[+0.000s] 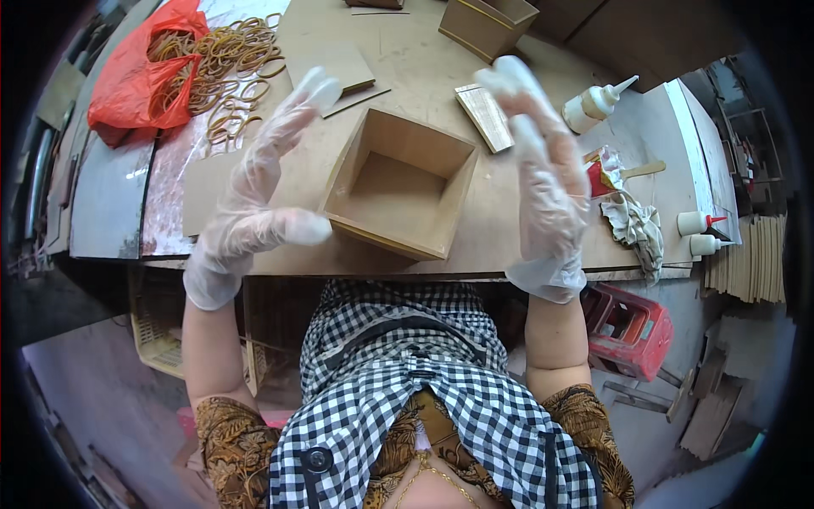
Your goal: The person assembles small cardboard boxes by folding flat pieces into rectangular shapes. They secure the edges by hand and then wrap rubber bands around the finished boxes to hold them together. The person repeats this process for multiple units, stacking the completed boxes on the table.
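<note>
An open-topped wooden box (pixel 398 231) with slanted walls rests on the table between my hands, its inside facing up. My left hand (pixel 263 191), in a thin whitish glove, is raised at the box's left side, thumb and fingers spread wide and holding nothing. To the right of the box my right hand (pixel 547 182), gloved the same way, is lifted with its fingers stretched out and nothing in them. Just behind that hand lies a small trapezoid wooden panel (pixel 483 117). Flat boards (pixel 332 69) are stacked beyond my left fingertips.
Tan rubber bands (pixel 233 64) spill from a red plastic bag (pixel 144 93) at the far left. Right of the box are a glue bottle (pixel 588 110), a crumpled rag (pixel 634 225) and small bottles (pixel 697 223). Another wooden box (pixel 483 30) stands behind. A red stool (pixel 632 331) is below the table.
</note>
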A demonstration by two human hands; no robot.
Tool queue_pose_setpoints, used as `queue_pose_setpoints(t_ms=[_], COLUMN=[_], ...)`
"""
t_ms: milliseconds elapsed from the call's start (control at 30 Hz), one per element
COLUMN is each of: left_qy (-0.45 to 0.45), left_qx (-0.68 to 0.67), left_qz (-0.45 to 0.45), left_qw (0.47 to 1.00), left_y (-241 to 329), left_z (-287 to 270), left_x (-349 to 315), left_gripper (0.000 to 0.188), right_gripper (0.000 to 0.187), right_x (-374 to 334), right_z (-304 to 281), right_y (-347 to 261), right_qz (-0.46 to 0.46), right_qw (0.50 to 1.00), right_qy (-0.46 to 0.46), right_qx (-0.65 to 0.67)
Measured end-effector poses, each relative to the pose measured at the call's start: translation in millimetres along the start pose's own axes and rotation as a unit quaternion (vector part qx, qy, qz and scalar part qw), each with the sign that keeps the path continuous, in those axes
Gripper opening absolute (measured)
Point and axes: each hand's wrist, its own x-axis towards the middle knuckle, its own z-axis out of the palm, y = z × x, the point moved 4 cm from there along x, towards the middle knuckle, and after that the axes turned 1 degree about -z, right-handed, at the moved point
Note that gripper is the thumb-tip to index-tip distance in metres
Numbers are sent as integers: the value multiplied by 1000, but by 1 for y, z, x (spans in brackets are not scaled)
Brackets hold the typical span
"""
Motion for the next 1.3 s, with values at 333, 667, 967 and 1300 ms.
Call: queue_pose_setpoints(t_ms=[333,667,967,1300], left_qy=[-164,-181,-170,-93], left_qx=[-23,-162,-189,-251], left_qz=[-73,-89,-86,-177], left_qw=[983,966,963,947], left_y=[-12,-48,-54,-57], left_z=[4,5,13,22], left_x=[31,27,34,22], left_gripper=[123,155,159,156], right_gripper=[124,135,131,127], right_x=[-18,-10,-10,-21], right_z=[5,14,15,11], right_y=[11,6,4,16], right_qz=[14,-16,-34,2], right_qw=[943,892,884,864], right_qy=[-191,-259,-256,-249], right_qx=[-273,-370,-389,-438])
